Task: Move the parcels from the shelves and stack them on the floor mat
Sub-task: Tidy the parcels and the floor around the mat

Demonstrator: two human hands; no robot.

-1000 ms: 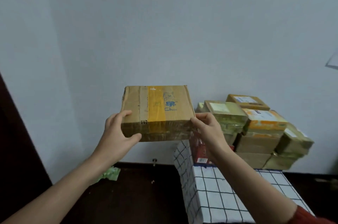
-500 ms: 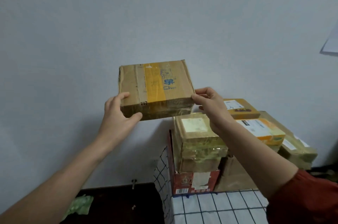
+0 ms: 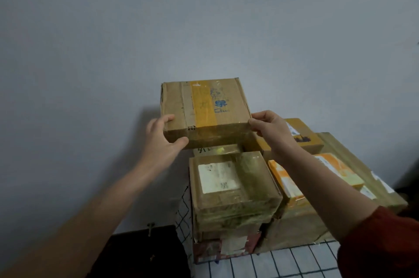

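I'm holding the cardboard parcel [image 3: 205, 114] at the centre of the frame, over the back of the pile of parcels [image 3: 233, 189] that sits on the checked mat [image 3: 283, 264] at lower right. I can't tell whether it rests on anything. My left hand [image 3: 162, 139] grips its near left corner and my right hand [image 3: 269, 130] pinches the near right one. It looks stiff and fairly light — flat taped card, slick along the yellow tape — so I judge the bare corners the safest hold

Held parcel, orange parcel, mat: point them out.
Held parcel [image 3: 204, 105]: head view, yellow tape on top.
Orange parcel [image 3: 340, 165]: head view, top face.
Mat [image 3: 283, 264]: head view, bare white square.
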